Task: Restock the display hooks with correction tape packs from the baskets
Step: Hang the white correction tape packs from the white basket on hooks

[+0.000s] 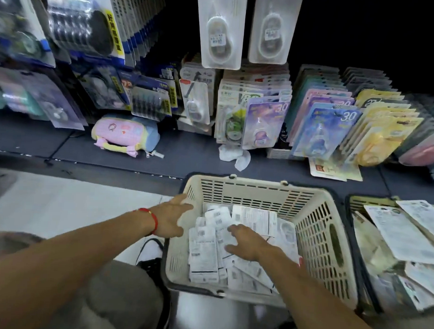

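Head view. Left hand [171, 218]: fingers spread, holding nothing, at the rim of the cream basket [315, 217]. Right hand [247, 243]: fingers flat on the loose correction tape packs [204, 252] inside, nothing gripped. Advice: gather several packs squared, hang-holes aligned. Second basket [349, 206] alongside on the pale floor [74, 201]; dark shelf [186, 153] beyond, hooks crowded with packs.

Red cord bracelet [153, 220], bare forearms
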`<state>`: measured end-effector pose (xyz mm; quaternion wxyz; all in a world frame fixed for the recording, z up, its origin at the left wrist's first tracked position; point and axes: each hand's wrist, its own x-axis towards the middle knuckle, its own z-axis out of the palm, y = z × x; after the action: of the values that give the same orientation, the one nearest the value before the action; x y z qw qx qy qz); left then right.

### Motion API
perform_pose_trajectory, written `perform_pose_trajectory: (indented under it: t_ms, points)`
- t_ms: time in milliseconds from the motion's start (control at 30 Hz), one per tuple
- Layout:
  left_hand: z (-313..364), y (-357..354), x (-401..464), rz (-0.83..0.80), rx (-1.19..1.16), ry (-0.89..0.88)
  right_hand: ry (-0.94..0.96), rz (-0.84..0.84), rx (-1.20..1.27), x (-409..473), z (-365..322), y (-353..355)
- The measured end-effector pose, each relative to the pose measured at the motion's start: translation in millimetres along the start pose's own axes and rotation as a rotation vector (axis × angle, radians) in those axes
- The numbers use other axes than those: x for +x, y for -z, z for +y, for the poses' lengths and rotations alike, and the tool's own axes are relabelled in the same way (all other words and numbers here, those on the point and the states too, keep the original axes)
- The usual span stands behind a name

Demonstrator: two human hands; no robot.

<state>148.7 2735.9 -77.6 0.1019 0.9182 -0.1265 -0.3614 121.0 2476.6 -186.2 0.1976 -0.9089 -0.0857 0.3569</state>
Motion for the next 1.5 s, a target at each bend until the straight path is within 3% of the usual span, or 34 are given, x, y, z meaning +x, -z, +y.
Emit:
perform_pose_trajectory:
  t_ms: [100, 200, 367, 500, 567, 633, 733, 800, 867, 1067, 1200, 1333, 1433, 1500]
  points:
    - [19.9, -35.1, 5.2, 0.213, -0.299, 0.091, -0.045, 0.016, 0.234, 9.6, -19.5, -26.5]
    - [31.0, -64.8, 5.8, 0.414, -0.352, 0.131, -0.079, 0.014, 0.293, 17.9, -35.9, -49.8]
    - [31.8, -68.9, 3.8, 0.500, -0.471, 0.107, -0.134, 0.048, 0.453, 21.2, -38.4, -58.0]
    - [43.0, -56.8, 1.3, 0.658, -0.361, -0.001, -0.026, 0.111, 0.547, 4.4, -22.3, -26.3]
    - [50.8, -39.2, 1.9, 0.717, -0.567, 0.061, 0.070, 0.207, 0.605, -11.8, -15.1, -0.4]
    - [57.3, -21.5, 4.6, 0.626, -0.866, 0.225, 0.161, 0.319, 0.603, -30.9, -12.9, 26.2]
    - [63.8, -12.4, 7.2, 0.218, -1.287, 0.405, 0.275, 0.447, 0.653, -52.2, -15.7, 52.5]
    - [63.1, -13.5, 7.7, -0.064, -1.690, 0.415, 0.356, 0.488, 0.630, -57.2, -18.6, 59.3]
    - [59.3, -18.0, 10.5, -0.158, -1.902, 0.318, 0.424, 0.480, 0.530, -59.6, -23.8, 61.0]
    - [44.6, -33.7, 17.8, 0.072, -1.795, 0.241, 0.445, 0.322, 0.436, -54.9, -24.3, 65.1]
    - [39.5, -40.4, 15.6, 0.246, -1.739, 0.219, 0.416, 0.192, 0.543, -46.6, -15.2, 66.0]
    - [44.2, -42.9, 16.6, 0.539, -1.572, 0.221, 0.140, -0.026, 0.625, -30.7, 16.4, 48.3]
    - [45.1, -43.5, 15.8, 0.652, -1.334, 0.198, -0.172, 0.064, 0.508, -12.3, 32.0, 12.3]
    - [43.8, -44.6, 13.7, 0.679, -1.278, 0.200, -0.284, 0.091, 0.387, -0.8, 30.2, -14.6]
